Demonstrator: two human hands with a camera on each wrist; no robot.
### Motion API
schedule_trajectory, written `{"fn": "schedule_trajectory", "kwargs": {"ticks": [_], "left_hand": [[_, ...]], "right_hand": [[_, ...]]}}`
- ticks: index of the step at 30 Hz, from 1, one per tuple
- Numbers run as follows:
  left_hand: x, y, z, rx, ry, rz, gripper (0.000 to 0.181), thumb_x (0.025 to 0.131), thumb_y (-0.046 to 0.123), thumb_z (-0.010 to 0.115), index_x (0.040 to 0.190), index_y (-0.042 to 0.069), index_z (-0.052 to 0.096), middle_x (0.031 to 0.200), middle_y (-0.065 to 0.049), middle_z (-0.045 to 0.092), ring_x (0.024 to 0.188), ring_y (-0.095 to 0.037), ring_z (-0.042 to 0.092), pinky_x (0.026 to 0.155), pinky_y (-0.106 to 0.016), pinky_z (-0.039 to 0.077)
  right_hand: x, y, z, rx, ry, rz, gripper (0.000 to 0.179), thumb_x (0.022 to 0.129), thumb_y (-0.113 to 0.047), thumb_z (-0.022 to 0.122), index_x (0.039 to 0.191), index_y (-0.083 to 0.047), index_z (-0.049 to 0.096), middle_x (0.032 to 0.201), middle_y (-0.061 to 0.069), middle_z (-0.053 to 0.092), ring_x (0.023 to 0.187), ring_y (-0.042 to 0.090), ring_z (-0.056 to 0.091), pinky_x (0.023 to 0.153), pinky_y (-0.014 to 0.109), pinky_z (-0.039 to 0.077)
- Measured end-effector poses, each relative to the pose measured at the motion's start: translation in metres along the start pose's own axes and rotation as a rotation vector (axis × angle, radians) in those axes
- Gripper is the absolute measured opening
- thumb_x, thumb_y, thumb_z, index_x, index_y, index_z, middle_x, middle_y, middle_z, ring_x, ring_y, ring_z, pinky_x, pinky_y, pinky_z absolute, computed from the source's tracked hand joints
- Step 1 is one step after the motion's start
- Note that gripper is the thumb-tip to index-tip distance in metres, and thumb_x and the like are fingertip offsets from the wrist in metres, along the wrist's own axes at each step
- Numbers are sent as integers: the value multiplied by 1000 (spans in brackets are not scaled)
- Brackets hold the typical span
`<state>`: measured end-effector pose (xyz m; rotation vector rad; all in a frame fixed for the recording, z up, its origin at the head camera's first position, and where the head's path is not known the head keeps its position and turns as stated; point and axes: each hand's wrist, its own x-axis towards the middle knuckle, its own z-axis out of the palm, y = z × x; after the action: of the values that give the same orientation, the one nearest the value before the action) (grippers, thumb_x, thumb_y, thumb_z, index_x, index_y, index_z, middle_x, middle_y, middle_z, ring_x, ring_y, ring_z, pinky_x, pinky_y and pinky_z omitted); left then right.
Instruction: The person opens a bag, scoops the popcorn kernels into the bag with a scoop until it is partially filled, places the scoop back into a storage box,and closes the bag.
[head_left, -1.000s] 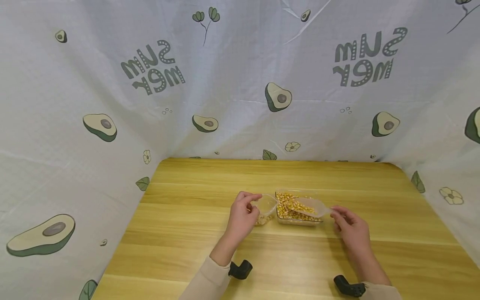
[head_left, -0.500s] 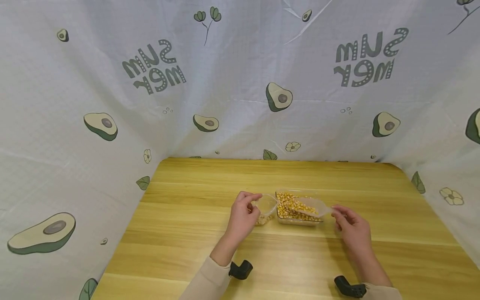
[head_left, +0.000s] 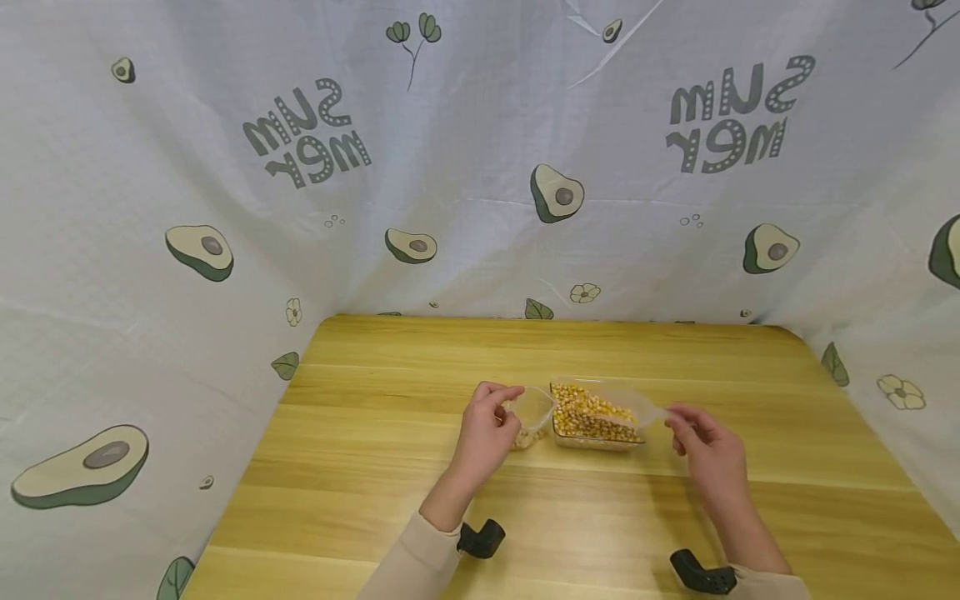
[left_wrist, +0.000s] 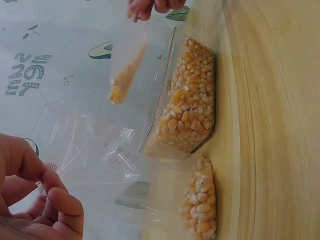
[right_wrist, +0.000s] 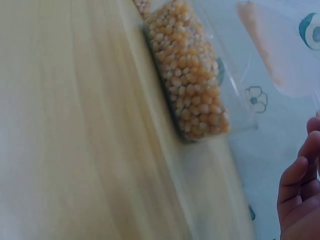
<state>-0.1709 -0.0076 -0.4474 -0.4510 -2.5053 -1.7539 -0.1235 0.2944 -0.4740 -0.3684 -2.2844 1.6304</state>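
Observation:
My left hand (head_left: 487, 429) pinches the rim of a clear plastic bag (left_wrist: 120, 157), holding its mouth up. Corn kernels (left_wrist: 200, 205) lie in the bag's bottom, on the table. By its handle, my right hand (head_left: 708, 450) grips a translucent scoop (right_wrist: 292, 55), which carries corn kernels. In the left wrist view the scoop hangs above and apart from a clear rectangular container (head_left: 596, 446). That container is full of yellow corn kernels (left_wrist: 187, 105) and stands right beside the bag.
Beneath everything is a wood-grain table (head_left: 390, 433). A white curtain (head_left: 465, 167) printed with avocados and lettering hangs behind and at both sides. Each wrist wears a black camera mount, one by the left cuff (head_left: 482, 540), another by the right cuff (head_left: 702, 573).
My right hand has shifted slightly to the right with the scoop, whose tilt looks a little different. The left hand and the bag stay put.

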Motion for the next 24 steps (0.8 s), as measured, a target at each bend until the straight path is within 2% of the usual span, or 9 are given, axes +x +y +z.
{"fn": "schedule_trajectory", "kwargs": {"ticks": [10, 17, 24], "left_hand": [[1, 0, 2, -17, -3, -2, 41, 88, -8, 52, 125, -1, 67, 111, -14, 55, 71, -9, 41, 56, -15, 36], [0, 1, 0, -10, 7, 13, 41, 87, -8, 52, 124, 0, 68, 112, -12, 56, 74, -10, 42, 58, -15, 38], [0, 0, 1, -8, 9, 21, 42, 87, -9, 52, 125, 0, 67, 113, -12, 55, 73, -9, 41, 59, -15, 38]], "right_hand": [[-1, -24, 3, 38, 0, -49, 26, 97, -23, 63, 116, -5, 69, 80, -16, 63, 67, 8, 50, 58, 22, 42], [-2, -38, 9, 72, -16, -105, 24, 98, -17, 62, 114, -1, 68, 80, -16, 64, 66, 8, 50, 60, 20, 44], [-3, -46, 14, 48, -15, -130, 24, 98, -16, 61, 113, 2, 67, 79, -17, 64, 65, 6, 50, 59, 19, 45]]}}
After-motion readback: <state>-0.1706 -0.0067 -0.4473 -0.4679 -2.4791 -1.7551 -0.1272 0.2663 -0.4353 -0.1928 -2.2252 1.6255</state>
